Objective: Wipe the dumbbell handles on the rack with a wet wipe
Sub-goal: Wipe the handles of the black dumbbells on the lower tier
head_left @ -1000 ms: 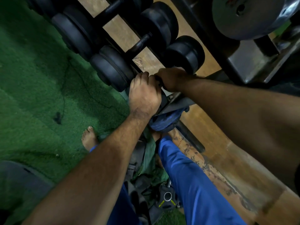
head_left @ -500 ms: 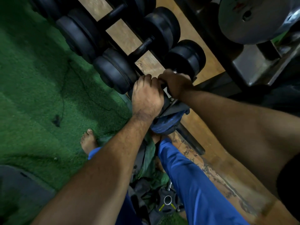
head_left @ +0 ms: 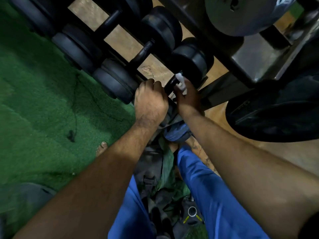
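Black dumbbells lie in a row on a low rack (head_left: 222, 83). My left hand (head_left: 150, 102) is closed over the near end of the nearest dumbbell (head_left: 191, 61), hiding its near weight. My right hand (head_left: 187, 95) holds a white wet wipe (head_left: 181, 81) pressed against that dumbbell's dark handle (head_left: 170, 83), just below its far weight. The neighbouring dumbbell's handle (head_left: 143, 52) is bare, with its near weight (head_left: 114, 81) beside my left hand.
Green turf (head_left: 43, 109) covers the floor on the left; wooden flooring (head_left: 250, 149) shows on the right. Large weight plates (head_left: 238, 16) hang at upper right and a dark plate (head_left: 276, 114) sits at right. My blue-trousered legs (head_left: 207, 187) and loose gear lie below.
My right hand has slid up along the handle toward the far weight, and the white wipe now shows at its fingertips. My left hand has kept its grip.
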Demonstrator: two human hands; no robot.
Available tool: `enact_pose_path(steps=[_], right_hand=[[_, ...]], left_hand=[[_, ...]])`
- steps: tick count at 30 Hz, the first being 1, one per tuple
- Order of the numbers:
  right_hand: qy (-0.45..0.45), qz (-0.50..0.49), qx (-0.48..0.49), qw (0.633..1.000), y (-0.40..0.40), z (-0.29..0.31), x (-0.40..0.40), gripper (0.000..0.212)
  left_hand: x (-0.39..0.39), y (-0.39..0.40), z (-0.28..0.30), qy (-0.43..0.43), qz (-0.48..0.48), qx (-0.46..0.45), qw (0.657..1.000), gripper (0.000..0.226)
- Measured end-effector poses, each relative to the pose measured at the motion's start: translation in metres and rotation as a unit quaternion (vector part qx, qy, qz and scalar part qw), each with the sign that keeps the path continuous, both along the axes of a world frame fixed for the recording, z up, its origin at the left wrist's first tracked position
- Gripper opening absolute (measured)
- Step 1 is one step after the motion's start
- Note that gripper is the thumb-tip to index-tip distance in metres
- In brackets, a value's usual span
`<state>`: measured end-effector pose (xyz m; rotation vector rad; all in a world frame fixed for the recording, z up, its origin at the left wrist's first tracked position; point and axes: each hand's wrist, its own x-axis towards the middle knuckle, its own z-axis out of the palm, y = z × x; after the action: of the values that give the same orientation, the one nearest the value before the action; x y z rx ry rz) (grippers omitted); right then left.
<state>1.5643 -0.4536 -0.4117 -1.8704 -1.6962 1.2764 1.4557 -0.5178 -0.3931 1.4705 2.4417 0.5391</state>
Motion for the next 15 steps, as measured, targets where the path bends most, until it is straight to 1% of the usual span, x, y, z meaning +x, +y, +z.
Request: enact_pose_path(steps=[2,4,5,7,8,11,14,15], right_hand=[[0.062,-0.134,-0.067,0.987,0.005,-0.001,-0.005,0.040],[0.120,-0.209,-0.124,0.963,0.013,0.003,-0.010,0.026],[0.146,-0.220,-0.170,0.949,0.019,0.005,-0.012,0.022],[0.167,-0.208,-0.264,0.927,0.033,0.008,-0.012,0.025],[0.169,-0.205,-0.289,0.920,0.039,0.009,-0.011,0.026],[0.143,-0.221,-0.299,0.917,0.047,0.006,-0.015,0.025],[0.123,-0.212,-0.250,0.937,0.044,-0.009,-0.018,0.033],[0.120,-0.210,-0.233,0.942,0.046,-0.013,-0.019,0.034]], left_hand=[[0.002,0.006,0.000,-0.016,0.017,0.001,1.000,0.023],[0.003,0.011,-0.003,-0.045,0.041,0.003,0.998,0.025],[0.004,0.013,-0.003,-0.056,0.053,0.004,0.997,0.026],[0.006,0.015,-0.006,-0.064,0.068,0.001,0.996,0.028],[0.007,0.015,-0.006,-0.063,0.072,0.003,0.995,0.028],[0.009,0.014,-0.003,-0.079,0.097,0.024,0.992,0.029],[0.008,0.012,0.001,-0.120,0.131,0.041,0.983,0.022],[0.008,0.011,0.003,-0.121,0.137,0.043,0.982,0.022]])
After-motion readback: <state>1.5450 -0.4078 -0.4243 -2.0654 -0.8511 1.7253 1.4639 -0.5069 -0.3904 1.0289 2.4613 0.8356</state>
